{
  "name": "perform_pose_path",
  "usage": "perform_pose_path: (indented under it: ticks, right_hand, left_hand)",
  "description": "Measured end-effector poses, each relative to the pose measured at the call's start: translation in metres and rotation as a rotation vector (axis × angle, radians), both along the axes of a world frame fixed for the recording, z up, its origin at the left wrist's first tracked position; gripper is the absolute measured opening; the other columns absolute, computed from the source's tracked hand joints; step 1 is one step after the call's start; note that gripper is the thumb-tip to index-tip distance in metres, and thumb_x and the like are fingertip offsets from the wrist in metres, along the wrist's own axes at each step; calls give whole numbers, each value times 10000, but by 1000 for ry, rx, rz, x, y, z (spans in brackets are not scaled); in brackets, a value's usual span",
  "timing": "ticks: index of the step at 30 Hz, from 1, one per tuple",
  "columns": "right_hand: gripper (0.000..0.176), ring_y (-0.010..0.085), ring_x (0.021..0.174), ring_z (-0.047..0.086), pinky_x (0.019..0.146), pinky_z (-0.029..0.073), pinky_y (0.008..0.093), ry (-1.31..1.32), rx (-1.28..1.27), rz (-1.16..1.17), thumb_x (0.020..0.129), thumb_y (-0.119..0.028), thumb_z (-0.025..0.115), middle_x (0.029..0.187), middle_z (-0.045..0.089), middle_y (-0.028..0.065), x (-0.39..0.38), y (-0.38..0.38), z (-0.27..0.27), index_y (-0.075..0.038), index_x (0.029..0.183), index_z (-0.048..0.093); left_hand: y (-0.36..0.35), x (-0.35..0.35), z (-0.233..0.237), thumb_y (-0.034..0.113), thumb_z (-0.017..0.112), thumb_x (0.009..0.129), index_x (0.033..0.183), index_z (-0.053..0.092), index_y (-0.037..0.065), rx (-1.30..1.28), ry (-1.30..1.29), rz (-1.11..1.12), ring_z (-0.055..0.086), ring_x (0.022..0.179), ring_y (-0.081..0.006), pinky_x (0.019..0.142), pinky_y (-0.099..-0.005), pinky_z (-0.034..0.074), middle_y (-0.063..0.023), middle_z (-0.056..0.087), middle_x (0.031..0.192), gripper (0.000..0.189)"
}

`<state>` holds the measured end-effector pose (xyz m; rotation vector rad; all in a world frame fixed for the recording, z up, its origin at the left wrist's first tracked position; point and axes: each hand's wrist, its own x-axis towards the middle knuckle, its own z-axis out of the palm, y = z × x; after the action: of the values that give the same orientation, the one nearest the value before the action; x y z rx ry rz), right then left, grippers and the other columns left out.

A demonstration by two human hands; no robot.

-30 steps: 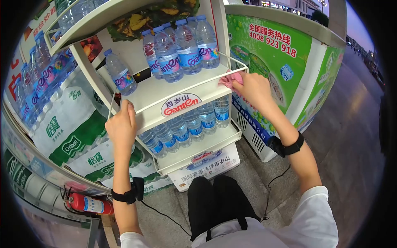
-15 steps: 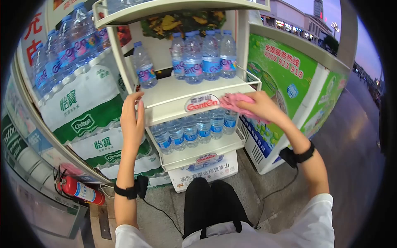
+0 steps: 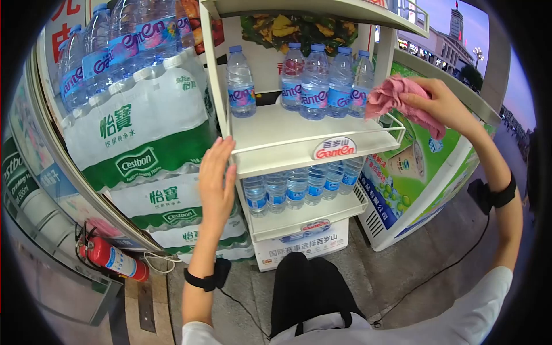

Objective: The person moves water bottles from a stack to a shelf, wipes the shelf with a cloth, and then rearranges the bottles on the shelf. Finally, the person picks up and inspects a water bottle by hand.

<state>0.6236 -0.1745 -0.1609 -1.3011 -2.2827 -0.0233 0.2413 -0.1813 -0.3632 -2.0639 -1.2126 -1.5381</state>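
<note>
My right hand [image 3: 432,106] grips a crumpled pink cloth [image 3: 397,99], raised off the rack near its right upright. My left hand [image 3: 217,175] rests against the left front edge of the middle shelf, fingers stretched out and holding nothing. The white display rack [image 3: 276,154] has a railing and a Ganten sign [image 3: 334,148] on its front lip. On the middle shelf a single water bottle [image 3: 240,83] stands at the left, and several more bottles [image 3: 315,86] stand upright in a group at the right. Smaller bottles [image 3: 296,187] line the shelf below.
Shrink-wrapped Cestbon water packs [image 3: 138,132] are stacked at the left, with large Ganten bottles [image 3: 152,34] on top. A fire extinguisher [image 3: 118,261] stands at lower left. To the right is a green freezer [image 3: 397,201]. A printed carton [image 3: 305,247] sits under the rack.
My right hand has lifted the pink cloth off the shelf's front lip, up and to the right. My left hand stays at the shelf's left edge. The whole view has shifted.
</note>
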Motion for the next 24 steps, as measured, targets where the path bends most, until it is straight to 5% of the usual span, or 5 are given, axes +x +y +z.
perform_pose_path:
  ticks: [6,8,12,19,24]
  right_hand:
    - [439,208,806,647,743,503,303,-80,-84,97,816,-368,633,891,665,123,-96,55,-8,-45,1114,616]
    - [496,237,831,649,749,504,317,-126,-354,15,792,-440,645,923,667,152,-140,64,-14,-77,1128,624]
    - [671,274,891,635,806,482,351,-340,-256,245,725,-568,658,921,658,188,-191,137,-35,-26,1118,613]
    - [992,336,1055,571,804,501,357,-8,-100,120,616,-624,713,1182,536,263,-253,234,-33,92,1246,437]
    - [1201,364,1085,544,830,515,428,209,-348,74,546,-550,799,1242,479,276,-281,243,-45,75,1365,182]
  left_hand:
    - [17,2,-13,120,578,837,1213,495,48,58,-62,-22,477,1150,-335,1000,-441,345,-130,521,1263,392]
    - [23,-3,-15,143,571,846,1202,492,45,85,-27,-32,478,1135,-338,994,-439,340,-142,521,1252,378]
    - [26,-7,-18,213,508,904,1197,487,44,98,-17,-76,464,1141,-341,999,-431,314,-166,517,1246,338]
    - [40,-8,-28,126,563,822,1163,543,80,164,-86,-122,505,1028,-286,915,-418,386,-92,545,1234,345]
    - [45,-11,-31,152,535,848,1165,552,85,201,-72,-121,512,923,-269,832,-381,398,-86,543,1240,325]
